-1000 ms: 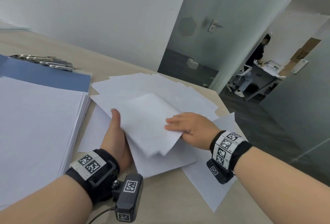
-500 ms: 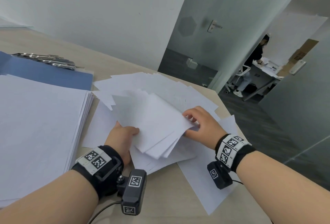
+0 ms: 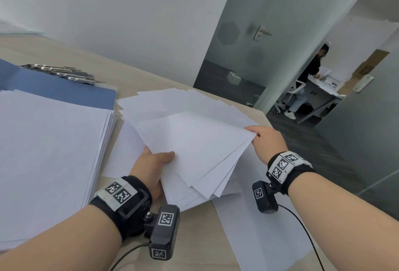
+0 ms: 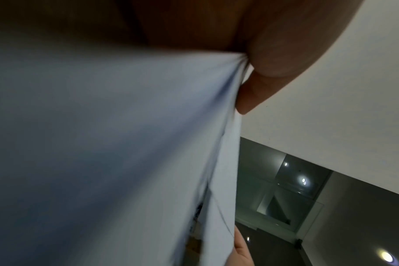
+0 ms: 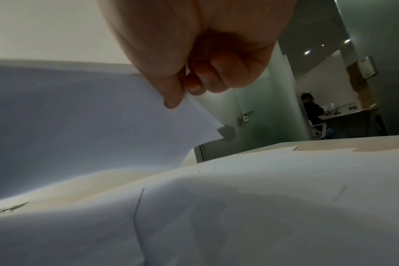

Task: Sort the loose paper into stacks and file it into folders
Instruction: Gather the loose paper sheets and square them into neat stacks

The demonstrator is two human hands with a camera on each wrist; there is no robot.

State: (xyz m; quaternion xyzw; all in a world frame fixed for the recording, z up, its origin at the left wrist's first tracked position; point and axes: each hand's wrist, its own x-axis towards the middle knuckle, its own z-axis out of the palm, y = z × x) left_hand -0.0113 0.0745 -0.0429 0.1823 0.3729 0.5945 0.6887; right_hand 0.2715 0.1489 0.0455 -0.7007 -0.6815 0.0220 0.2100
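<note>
A fanned bundle of white sheets (image 3: pixel 194 147) is lifted off the table between both hands. My left hand (image 3: pixel 154 162) grips its near left corner, thumb on top, the other fingers hidden beneath. My right hand (image 3: pixel 263 139) pinches the far right corner; the right wrist view shows thumb and fingers (image 5: pixel 185 90) clamped on that corner of the bundle (image 5: pixel 80 117). In the left wrist view the paper (image 4: pixel 103 144) fills most of the picture beside my thumb (image 4: pixel 257 93). More loose sheets (image 3: pixel 172 102) lie spread underneath. A neat tall stack (image 3: pixel 47 154) sits at left, and behind it a blue folder (image 3: pixel 64 89).
Metal clips (image 3: pixel 62 73) lie on the folder's far edge. One loose sheet (image 3: pixel 269 238) overhangs the table's near right. The wooden table (image 3: pixel 198 238) ends at right, with dark floor beyond. A glass door (image 3: pixel 259 33) and a seated person (image 3: pixel 308 80) are far behind.
Both hands have raised the gathered bundle and drawn apart. My right hand went from flat on the paper to pinching its far right corner; my left thumb now lies on top.
</note>
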